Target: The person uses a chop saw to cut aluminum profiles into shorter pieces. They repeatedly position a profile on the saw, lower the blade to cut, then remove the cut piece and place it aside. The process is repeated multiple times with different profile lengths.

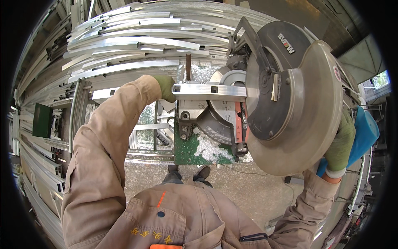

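Observation:
My left hand (pixel 166 88), in a green glove, is closed round a silver aluminium profile (pixel 195 89) with square holes in its side. The profile lies across the bed of a mitre saw (pixel 265 83), its right end running behind the saw head. A large translucent guard (pixel 302 120) and dark housing cover the blade, which is hidden. My right hand (pixel 342 141), also green-gloved, is at the right edge of the guard, its fingers hidden behind it. Below the profile are the saw's curved angle scale (pixel 219 128) and a red strip (pixel 239 120).
Many long aluminium profiles (pixel 137 41) are stacked behind the saw, with more at the left. Metal shavings (pixel 211 150) cover part of the green base plate (pixel 180 153). A blue object (pixel 367 128) is beside my right hand. An upright rusty rod (pixel 188 66) stands behind the profile.

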Available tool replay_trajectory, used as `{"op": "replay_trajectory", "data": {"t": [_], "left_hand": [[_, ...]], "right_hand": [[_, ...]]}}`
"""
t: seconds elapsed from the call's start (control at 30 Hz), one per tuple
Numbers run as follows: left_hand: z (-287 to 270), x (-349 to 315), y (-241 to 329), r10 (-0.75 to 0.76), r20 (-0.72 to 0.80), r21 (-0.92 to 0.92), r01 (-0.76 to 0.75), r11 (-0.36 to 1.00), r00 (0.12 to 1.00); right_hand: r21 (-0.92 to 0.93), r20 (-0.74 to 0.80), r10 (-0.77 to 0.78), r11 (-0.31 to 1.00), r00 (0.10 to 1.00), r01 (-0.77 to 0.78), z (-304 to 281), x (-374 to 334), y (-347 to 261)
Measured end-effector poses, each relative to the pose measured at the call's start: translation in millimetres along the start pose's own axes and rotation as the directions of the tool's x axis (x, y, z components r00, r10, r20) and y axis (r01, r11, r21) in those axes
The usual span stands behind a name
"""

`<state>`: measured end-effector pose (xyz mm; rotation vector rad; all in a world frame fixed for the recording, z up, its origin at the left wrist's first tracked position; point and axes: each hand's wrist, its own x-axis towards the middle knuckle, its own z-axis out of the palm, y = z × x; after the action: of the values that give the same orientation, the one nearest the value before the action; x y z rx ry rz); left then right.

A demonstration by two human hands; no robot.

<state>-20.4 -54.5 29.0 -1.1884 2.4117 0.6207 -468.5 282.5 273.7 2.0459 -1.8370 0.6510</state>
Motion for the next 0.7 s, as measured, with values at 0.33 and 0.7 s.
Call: {"op": "replay_trajectory", "data": {"t": [0.33,0.7], "left_hand": [[-1.4,-1.2,2.3,-0.014,0.031,-0.039,0.015,0.999,0.999],[4.7,3.2,-4.9,0.039,-0.005,-0.007,-0.039,0.999,0.999]], "right_hand": [[0.064,-0.023,0.058,0.996,0.998,-0.056,6.4,-9.1,0.5],[-0.029,-0.031,-0.037,0.999,0.999,0.037,11.2,-18.1,-4.6]]}}
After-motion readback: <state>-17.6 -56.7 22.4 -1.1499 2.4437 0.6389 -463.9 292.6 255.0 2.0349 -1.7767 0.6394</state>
